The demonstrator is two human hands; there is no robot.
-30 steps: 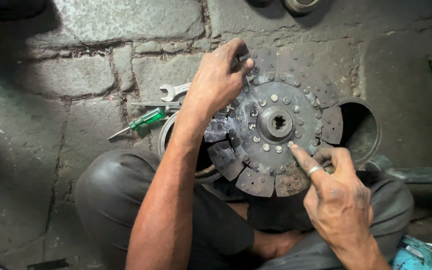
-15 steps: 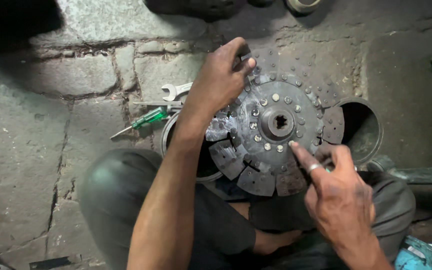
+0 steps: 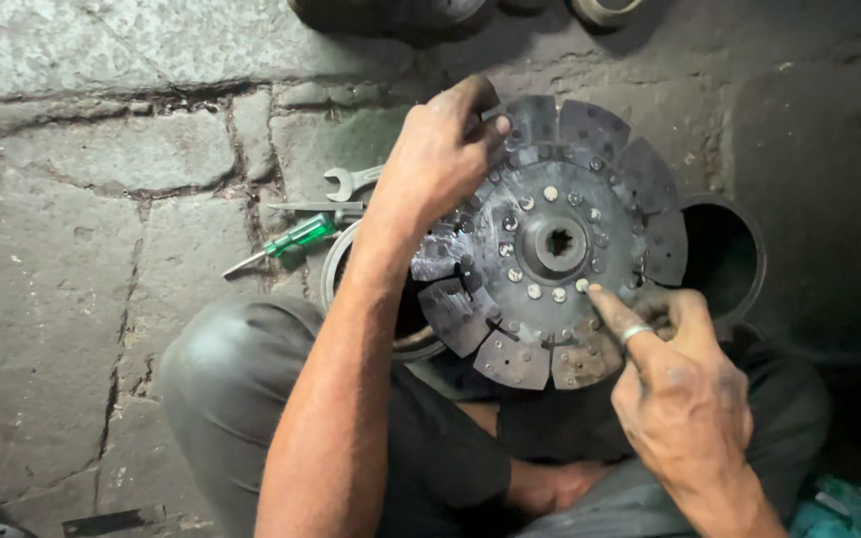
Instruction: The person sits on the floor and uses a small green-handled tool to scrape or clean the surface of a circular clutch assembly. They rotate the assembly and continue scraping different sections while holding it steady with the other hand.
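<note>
Little has shifted since the earlier view: the left hand (image 3: pixel 442 149) keeps its hold on the disc's upper left edge, and the right hand (image 3: pixel 685 394) keeps its forefinger on the same spot near the hub. Seen from above, a person squats on a stone floor (image 3: pixel 82 249) with a worn clutch disc (image 3: pixel 555 244) propped over the knees, face up and tilted slightly. The left grip is closed over the rim, thumb on the face and fingers curled behind it. The right grip holds nothing; its ringed forefinger points at a pale rivet just below and right of the splined centre hole, the other fingers folded. To check the rivets well, it seems wise to keep the left hand steady on the rim and turn the disc bit by bit, so each rivet comes under the fingertip. Behind the disc sits a dark round housing (image 3: pixel 724 254). Left of the wrist lie a spanner (image 3: pixel 346 181) and a green-handled screwdriver (image 3: pixel 286 242).
</note>
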